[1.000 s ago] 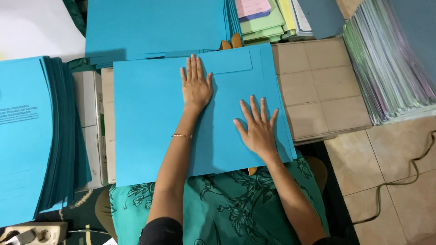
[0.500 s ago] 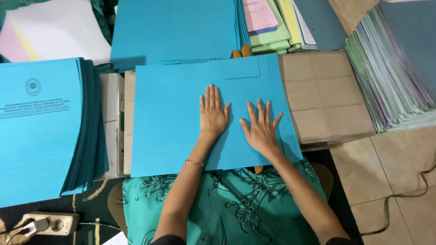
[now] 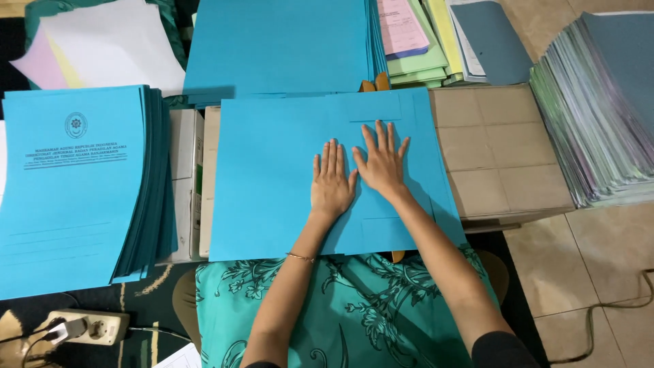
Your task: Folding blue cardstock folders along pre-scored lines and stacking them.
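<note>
Hands, left (image 3: pixel 332 185) and right (image 3: pixel 382 165), press flat, fingers spread, side by side on the blue folder (image 3: pixel 272 177).

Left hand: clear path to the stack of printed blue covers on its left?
Probably yes. The left hand lies flat on the blue folder; the stack of printed covers sits beside it on the same side, top open, with only low white boxes between.

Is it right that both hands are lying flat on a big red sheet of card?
Not quite: the big sheet of card is blue, not red. The head view shows the left hand and the right hand both lying flat on it, side by side.
</note>
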